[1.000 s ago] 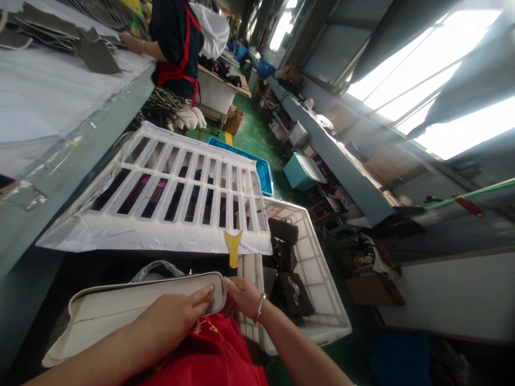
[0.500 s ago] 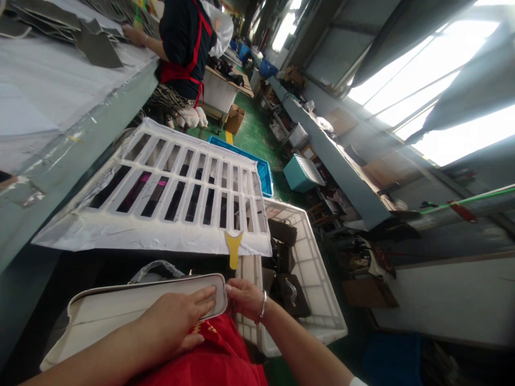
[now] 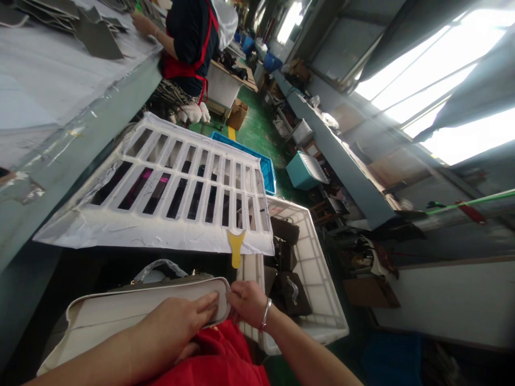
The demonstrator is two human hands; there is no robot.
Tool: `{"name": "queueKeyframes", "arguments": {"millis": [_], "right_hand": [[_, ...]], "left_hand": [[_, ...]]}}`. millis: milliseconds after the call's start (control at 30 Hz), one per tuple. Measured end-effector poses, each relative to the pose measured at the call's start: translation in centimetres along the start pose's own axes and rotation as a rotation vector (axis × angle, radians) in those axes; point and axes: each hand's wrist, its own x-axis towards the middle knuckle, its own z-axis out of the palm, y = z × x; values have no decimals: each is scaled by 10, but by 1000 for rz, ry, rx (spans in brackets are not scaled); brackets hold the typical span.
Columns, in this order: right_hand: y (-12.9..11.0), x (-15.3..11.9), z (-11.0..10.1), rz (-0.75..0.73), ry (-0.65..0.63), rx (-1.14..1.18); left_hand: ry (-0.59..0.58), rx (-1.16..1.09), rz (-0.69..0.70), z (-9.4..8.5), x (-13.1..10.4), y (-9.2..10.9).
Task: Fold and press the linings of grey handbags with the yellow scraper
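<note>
A long cream-white bag panel (image 3: 120,311) lies across my lap, over a red apron (image 3: 217,359). My left hand (image 3: 177,324) presses flat on its right end, fingers reaching the rounded corner. At that same corner my right hand (image 3: 247,303), with a silver bracelet on the wrist, pinches the panel's edge. A clear plastic loop (image 3: 159,268) and a metal fitting show just behind the panel.
A white slatted board (image 3: 177,187) with a yellow scraper (image 3: 235,246) on its near edge lies ahead. A white crate (image 3: 317,284) holding dark bags stands to the right. A blue crate (image 3: 263,171) lies beyond. Another person in a red apron (image 3: 189,43) works at the grey table (image 3: 60,107).
The view has shifted slightly. My hands stay on the panel's right corner, which sits a little lower and further right in the picture.
</note>
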Motion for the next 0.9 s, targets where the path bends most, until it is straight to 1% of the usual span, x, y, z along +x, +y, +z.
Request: {"name": "queueKeyframes", "arguments": {"millis": [67,100,200,233,300,367,433,500,633,700,800,900], "right_hand": [[1,2,-2,6,-18,51],[3,4,-4,13,-54,109],[16,8,-8,45,-218,408],[22,10,-8,53,-250,519],[33,12,-6,57,-242,699],[43,15,-1,44,-203,786],[48,18,2,33,-192,795],[48,22,3,35,-204,758],[39,26,-2,56,-212,663],[34,27,-4,69,-209,625],[30,26,-7,79,-212,592],[28,25,-10,95,-234,605]], "left_hand": [[-6,0,2,-8,-2,4],[-10,-9,6,-13,-4,6],[-17,-41,1,-28,-7,13],[-22,-44,-4,-32,-7,15],[-30,-34,-29,-36,-6,17],[-40,-20,-55,-36,-5,18],[-37,-5,-78,-32,-4,17],[-25,8,-87,-27,-3,14],[13,36,-94,-14,-1,6],[11,40,-93,-10,0,3],[0,40,-73,-8,1,2],[-8,48,-70,-11,1,4]]}}
